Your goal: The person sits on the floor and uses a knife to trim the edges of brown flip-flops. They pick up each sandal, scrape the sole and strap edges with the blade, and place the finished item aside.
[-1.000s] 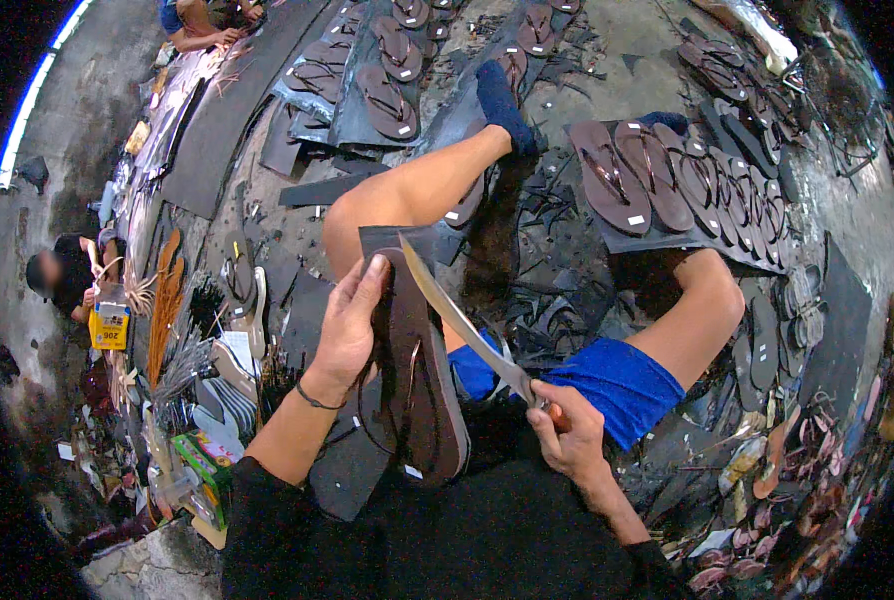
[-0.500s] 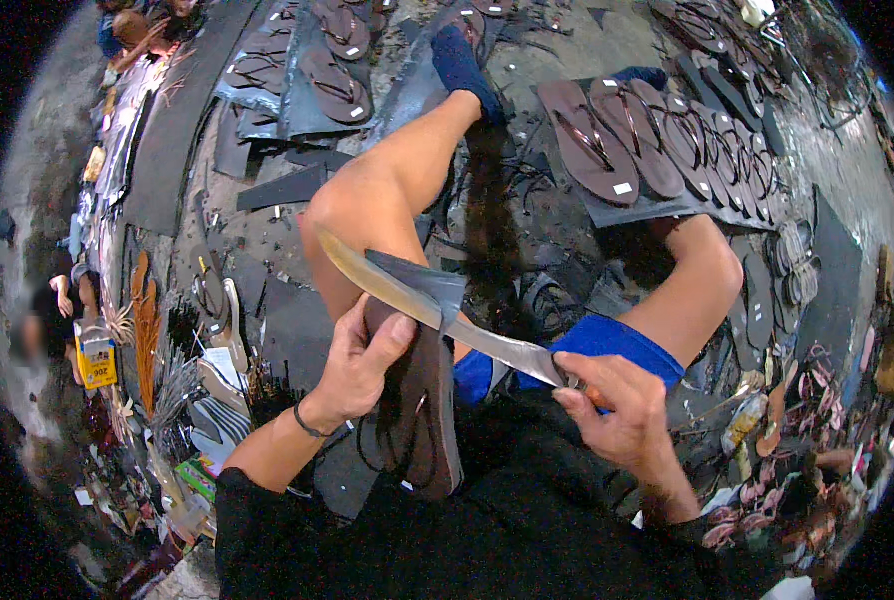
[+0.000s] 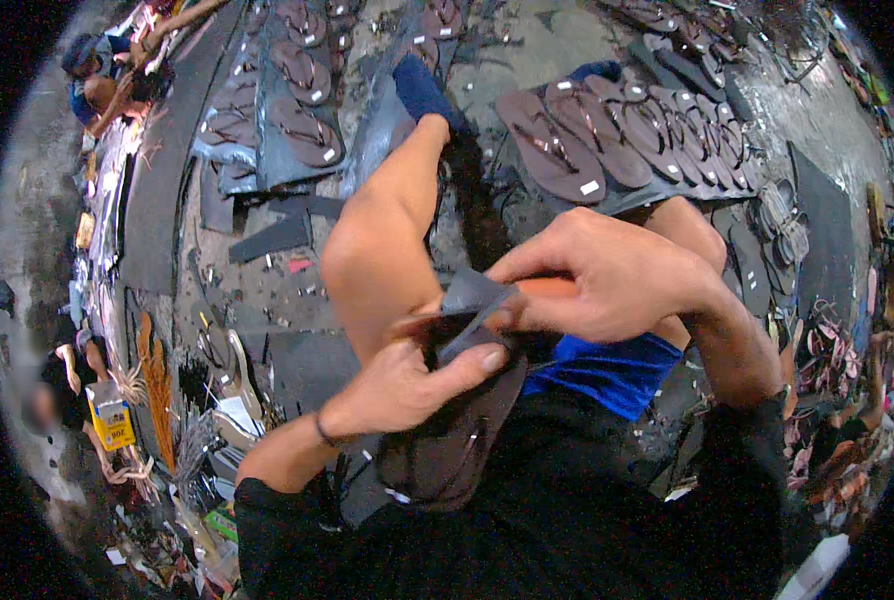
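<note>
While left hand (image 3: 407,385) clasps sandal (image 3: 447,445), knife (image 3: 472,300) overlies.

Small white rectangular label (image 3: 590,187) sat on a dark brown sandal sole (image 3: 552,160), upper centre-right. Similar white tags (image 3: 328,154) marked soles at upper left. Yellow box-shaped package (image 3: 113,422) stood at left edge, beside a seated person (image 3: 52,385). No screens observed.
</note>
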### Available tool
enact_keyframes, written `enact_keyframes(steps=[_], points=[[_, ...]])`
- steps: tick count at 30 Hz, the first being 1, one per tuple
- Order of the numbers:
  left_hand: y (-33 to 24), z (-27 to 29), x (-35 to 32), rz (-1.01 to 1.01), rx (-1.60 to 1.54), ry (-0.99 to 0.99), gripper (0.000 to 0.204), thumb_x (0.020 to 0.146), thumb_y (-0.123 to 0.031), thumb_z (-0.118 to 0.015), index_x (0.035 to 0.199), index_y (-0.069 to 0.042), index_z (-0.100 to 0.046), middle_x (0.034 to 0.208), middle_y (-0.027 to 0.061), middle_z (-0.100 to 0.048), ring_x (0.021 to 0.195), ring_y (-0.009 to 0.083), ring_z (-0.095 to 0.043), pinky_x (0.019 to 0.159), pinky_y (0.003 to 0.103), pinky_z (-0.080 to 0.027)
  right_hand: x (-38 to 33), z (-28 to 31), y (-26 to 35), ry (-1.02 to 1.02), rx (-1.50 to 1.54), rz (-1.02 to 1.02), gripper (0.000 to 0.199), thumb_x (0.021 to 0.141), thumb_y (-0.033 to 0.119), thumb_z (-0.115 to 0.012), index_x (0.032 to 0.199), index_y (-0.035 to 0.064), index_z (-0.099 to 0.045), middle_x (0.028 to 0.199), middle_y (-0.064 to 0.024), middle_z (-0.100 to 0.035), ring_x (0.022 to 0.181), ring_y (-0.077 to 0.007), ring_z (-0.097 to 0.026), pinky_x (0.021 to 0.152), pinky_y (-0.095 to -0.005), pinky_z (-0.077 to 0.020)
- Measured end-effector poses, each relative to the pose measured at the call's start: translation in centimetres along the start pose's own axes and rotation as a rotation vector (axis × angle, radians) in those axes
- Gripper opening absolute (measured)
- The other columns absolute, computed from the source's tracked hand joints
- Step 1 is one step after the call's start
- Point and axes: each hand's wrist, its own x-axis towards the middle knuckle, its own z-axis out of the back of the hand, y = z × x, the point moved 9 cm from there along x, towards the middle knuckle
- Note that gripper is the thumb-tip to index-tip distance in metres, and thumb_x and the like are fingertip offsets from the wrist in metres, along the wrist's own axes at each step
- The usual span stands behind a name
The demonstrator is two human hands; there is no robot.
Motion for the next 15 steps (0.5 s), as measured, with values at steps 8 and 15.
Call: enact_keyframes(steps=[8,15], points=[[-6.1,0.1,-5.3,-0.263,0.283,0.335,0.035,0.071,-0.018,-0.081,0.099,-0.004,-0.063,0.097,0.0092,-0.065,0.083,0.0167,-0.062,0.072,0.030,-0.049,-4.8,-1.1,-4.0,-0.557,0.672,0.092,0.063,0.091,0.008,-0.060,0.146,-0.0004,-0.029,0.136,-0.0085,-0.048,0.118,-0.0153,-0.049,0.099,-0.0308,-0.0392],[4.3,-2.8,0.2,-0.181,-1.111,-0.629,0.049,0.095,-0.046,-0.051,0.121,-0.005,-0.053,0.108,0.0061,-0.063,0.092,0.0185,-0.062,0.084,0.032,-0.050,-8.9,-5.3,-5.7,-0.811,0.439,-0.096,0.066,0.083,-0.002,-0.057,0.145,-0.0002,-0.032,0.117,-0.0104,-0.060,0.090,-0.0115,-0.058,0.080,-0.0258,-0.0478]])
